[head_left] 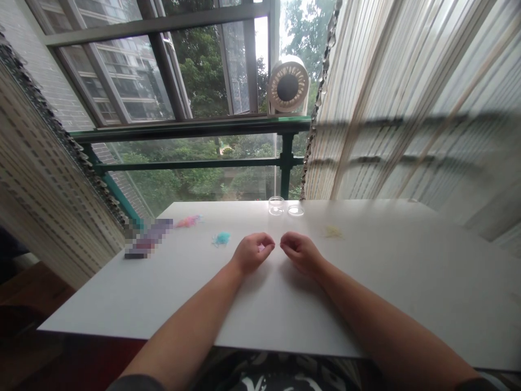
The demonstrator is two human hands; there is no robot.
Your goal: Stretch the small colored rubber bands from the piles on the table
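My left hand (253, 253) is closed above the middle of the white table (171, 293), thumb and forefinger pinched. Something small and pale pink (261, 247) shows inside its curled fingers; its kind is too small to make out. My right hand (301, 252) faces it a short gap away, fingertips also pinched together; whatever they hold, if anything, is hidden. Left of my left hand lies a small loose pile of teal pieces (222, 238). A pile of thin yellow pieces (334, 232) lies beyond my right hand.
At the table's far edge stand a clear round jar (276, 206) and a clear shallow lid (296, 210). Farther left are a pink and orange pile (189, 221) and a pixelated flat object (150, 239). A white fan (288, 87) stands by the window.
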